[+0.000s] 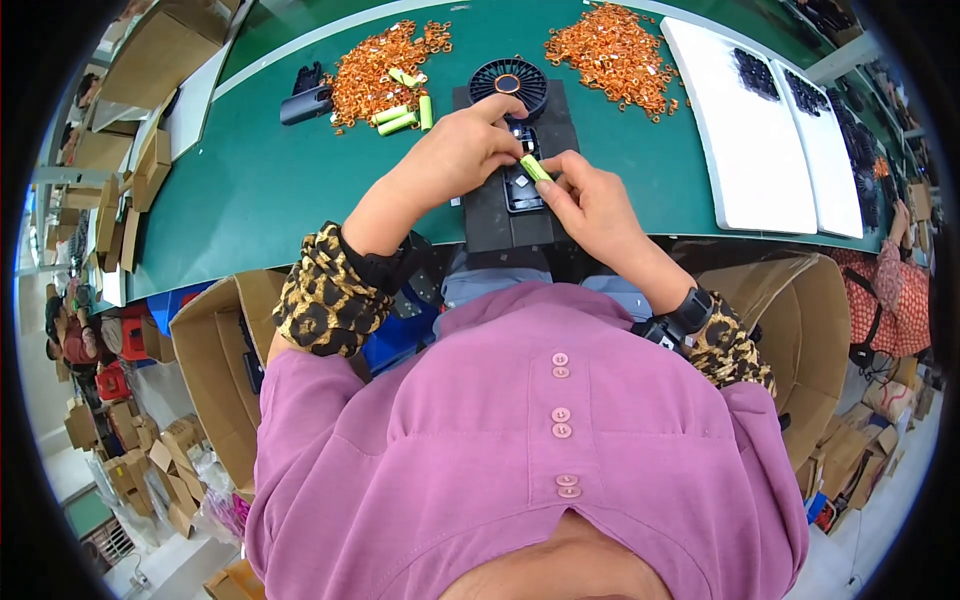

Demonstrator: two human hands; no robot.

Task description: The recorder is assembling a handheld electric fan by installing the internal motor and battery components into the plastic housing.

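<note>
A black handheld fan [508,90] with a round grille and an orange ring lies on a dark block [490,225], its head pointing away from me. Its handle [522,195] is opened up, showing the inside. My left hand [455,150] bends over the fan from the left, index finger at the neck and the other fingertips curled at the handle. Between the thumb and fingers of my right hand [595,200] is a light green cylindrical battery [536,168], tilted above the open handle. Its far end is close to my left fingertips, which partly hide what lies there.
Several green batteries [397,121] lie beside a pile of small orange parts [385,70], with black casing pieces [306,105] to the left. Another orange pile [612,60] sits at the far right, near white foam trays [745,150] with black parts. Cardboard boxes [215,370] flank me.
</note>
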